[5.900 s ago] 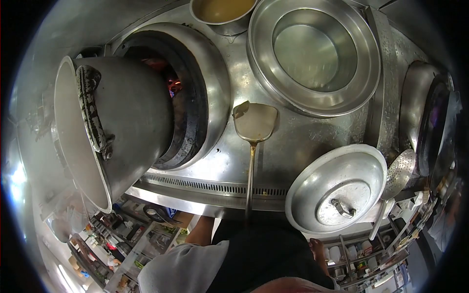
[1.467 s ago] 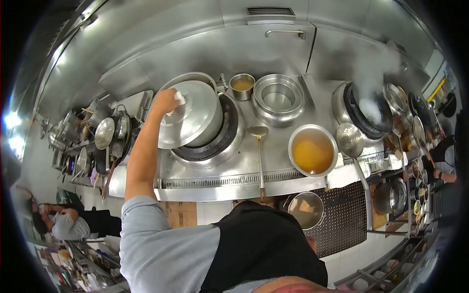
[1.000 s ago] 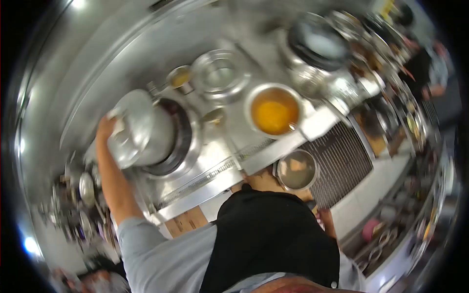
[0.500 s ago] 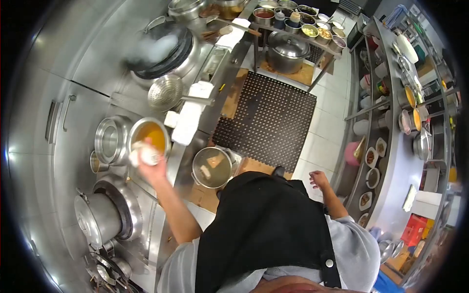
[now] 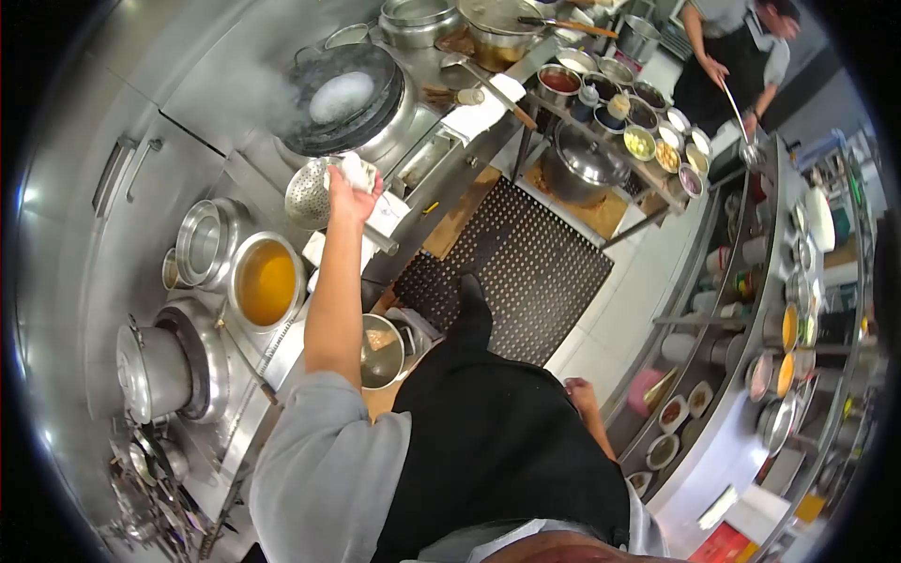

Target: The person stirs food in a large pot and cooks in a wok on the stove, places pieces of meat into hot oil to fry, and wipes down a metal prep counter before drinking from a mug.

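My left hand (image 5: 355,199) is closed on a crumpled white cloth (image 5: 357,172). It is over the edge of a round perforated skimmer (image 5: 308,194), whose handle runs off to the right. Beyond it, a dark wok (image 5: 305,98) stands on the burner with steam rising and a pale, foamy-looking mass (image 5: 342,98) inside. My right hand (image 5: 583,395) hangs low by my side, fingers loosely bent, with nothing visible in it. A bowl of orange-yellow liquid (image 5: 267,283) sits on the steel counter to the left of my left forearm.
A pot (image 5: 382,351) with liquid stands low beside the counter. Ahead are a black perforated mat (image 5: 526,272) and a rack of sauce and ingredient containers (image 5: 641,143). A person (image 5: 737,56) holds a long ladle at the back right. Shelves with dishes line the right.
My left hand has moved with the cloth from the bowl of orange liquid forward to the skimmer. My body has stepped forward, and another person has come into view.
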Demonstrator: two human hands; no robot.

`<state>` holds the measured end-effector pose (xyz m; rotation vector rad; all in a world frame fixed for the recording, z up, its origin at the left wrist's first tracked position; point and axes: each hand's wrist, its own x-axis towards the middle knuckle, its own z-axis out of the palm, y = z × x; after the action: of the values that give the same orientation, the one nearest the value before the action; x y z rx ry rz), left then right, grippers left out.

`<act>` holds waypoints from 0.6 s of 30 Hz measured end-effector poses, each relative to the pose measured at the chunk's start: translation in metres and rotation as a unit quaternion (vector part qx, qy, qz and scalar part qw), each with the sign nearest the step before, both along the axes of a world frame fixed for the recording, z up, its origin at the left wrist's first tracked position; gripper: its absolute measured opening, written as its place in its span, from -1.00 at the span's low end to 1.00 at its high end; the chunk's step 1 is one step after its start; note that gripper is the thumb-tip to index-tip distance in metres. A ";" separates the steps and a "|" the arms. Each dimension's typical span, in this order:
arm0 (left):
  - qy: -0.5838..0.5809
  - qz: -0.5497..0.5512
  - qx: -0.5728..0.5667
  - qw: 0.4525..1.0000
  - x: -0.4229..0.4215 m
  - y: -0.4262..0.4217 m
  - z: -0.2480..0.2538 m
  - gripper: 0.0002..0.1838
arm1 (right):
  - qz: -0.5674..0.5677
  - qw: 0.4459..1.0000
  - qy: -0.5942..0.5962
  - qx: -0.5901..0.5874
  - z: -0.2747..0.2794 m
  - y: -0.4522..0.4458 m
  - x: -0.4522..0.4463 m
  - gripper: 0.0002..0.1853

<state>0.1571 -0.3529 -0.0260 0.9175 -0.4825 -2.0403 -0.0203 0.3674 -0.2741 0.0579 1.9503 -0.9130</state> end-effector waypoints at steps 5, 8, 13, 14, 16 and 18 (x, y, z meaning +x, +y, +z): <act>-0.036 0.093 0.062 0.993 -0.066 -0.131 -0.009 -0.16 | 0.119 0.982 0.090 -0.113 0.014 -0.071 -0.063 -0.67; -0.077 0.095 0.115 0.986 -0.090 -0.184 -0.034 -0.28 | 0.138 0.974 0.137 -0.115 0.006 -0.082 -0.130 -0.67; 0.026 0.194 -0.019 0.980 -0.118 -0.250 -0.143 -0.79 | 0.128 0.975 0.094 -0.156 -0.008 -0.213 -0.241 -0.67; 0.034 0.248 0.046 0.967 -0.135 -0.252 -0.165 -0.71 | 0.108 0.985 0.111 -0.072 0.068 -0.276 -0.244 -0.66; -0.031 0.245 0.107 0.963 -0.125 -0.245 -0.149 -0.80 | 0.140 0.976 0.141 -0.090 0.076 -0.348 -0.283 -0.65; -0.111 0.288 0.091 0.947 -0.135 -0.198 -0.061 -0.80 | 0.095 0.975 0.116 -0.162 0.085 -0.417 -0.306 -0.66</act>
<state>0.0221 -0.5506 -0.0869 1.2396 -0.1150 -1.4703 -0.3262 -0.0498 -0.1892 -0.4345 1.9510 -1.1369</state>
